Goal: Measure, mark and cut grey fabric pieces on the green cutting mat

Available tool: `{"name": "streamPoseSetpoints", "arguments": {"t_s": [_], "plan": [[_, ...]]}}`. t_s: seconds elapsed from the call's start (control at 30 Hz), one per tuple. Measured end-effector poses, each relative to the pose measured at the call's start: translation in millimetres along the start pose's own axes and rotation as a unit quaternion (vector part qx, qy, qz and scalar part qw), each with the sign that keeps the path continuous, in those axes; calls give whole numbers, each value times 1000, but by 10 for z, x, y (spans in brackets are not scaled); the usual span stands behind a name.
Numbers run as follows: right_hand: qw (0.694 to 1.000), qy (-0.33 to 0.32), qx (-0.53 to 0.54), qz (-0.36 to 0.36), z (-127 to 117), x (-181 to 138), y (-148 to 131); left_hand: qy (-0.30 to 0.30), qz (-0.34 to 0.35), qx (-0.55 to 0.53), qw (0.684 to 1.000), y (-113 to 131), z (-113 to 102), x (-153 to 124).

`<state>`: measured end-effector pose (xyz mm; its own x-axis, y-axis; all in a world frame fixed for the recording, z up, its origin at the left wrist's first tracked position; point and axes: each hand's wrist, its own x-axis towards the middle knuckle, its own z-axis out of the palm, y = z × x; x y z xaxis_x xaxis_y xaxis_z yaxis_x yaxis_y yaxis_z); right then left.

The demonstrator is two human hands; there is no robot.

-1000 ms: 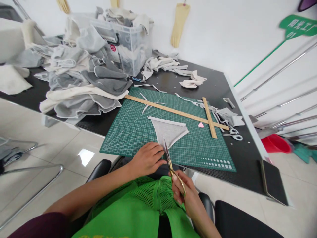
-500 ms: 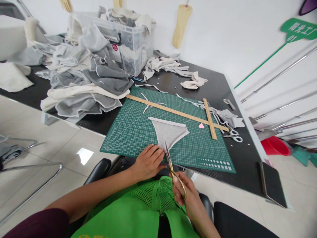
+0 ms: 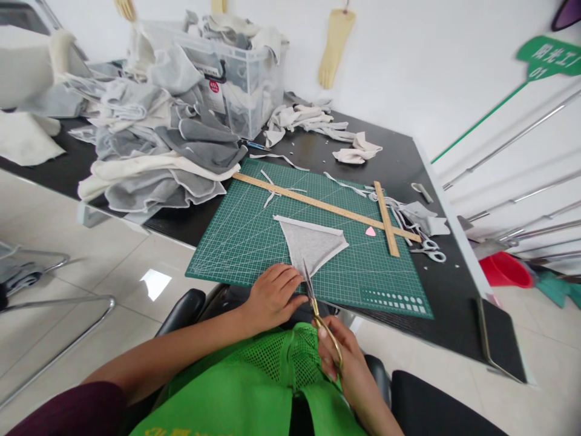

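Note:
A light grey piece of fabric (image 3: 313, 239), roughly triangular with a folded strip along its far edge, lies on the green cutting mat (image 3: 254, 242). Fingertips of my left hand (image 3: 275, 297) press on its near corner, the thumb held below; the fabric's lower end is hidden under them. My right hand (image 3: 342, 348) grips gold-handled scissors (image 3: 314, 306) through the loops. Their pointed metal blades rest over the near end of the fabric, just right of my left fingers. The blades look nearly closed.
A long wooden ruler (image 3: 318, 204) and a shorter one (image 3: 385, 218) cross on the mat, near a pink chalk piece (image 3: 370, 231). Grey-handled scissors (image 3: 431, 251) lie right. Fabric piles (image 3: 154, 139) and a clear bin (image 3: 254, 91) stand left. A phone (image 3: 502, 339) sits at the right corner.
The whole view has shifted very slightly. My left fingers have drawn a little closer together at the fabric's corner; the scissors stay in nearly the same place.

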<state>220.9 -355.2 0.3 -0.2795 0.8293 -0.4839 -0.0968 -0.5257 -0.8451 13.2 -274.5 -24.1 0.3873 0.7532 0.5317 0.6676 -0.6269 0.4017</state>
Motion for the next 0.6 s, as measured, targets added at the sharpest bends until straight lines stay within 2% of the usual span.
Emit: {"name": "streamPoseSetpoints", "arguments": {"t_s": [0.33, 0.6], "plan": [[1000, 10, 11, 6, 15, -2, 82, -7, -96, -46, 994, 32, -3, 132], [1000, 17, 20, 16, 33, -6, 40, 18, -59, -30, 998, 29, 33, 107]]}}
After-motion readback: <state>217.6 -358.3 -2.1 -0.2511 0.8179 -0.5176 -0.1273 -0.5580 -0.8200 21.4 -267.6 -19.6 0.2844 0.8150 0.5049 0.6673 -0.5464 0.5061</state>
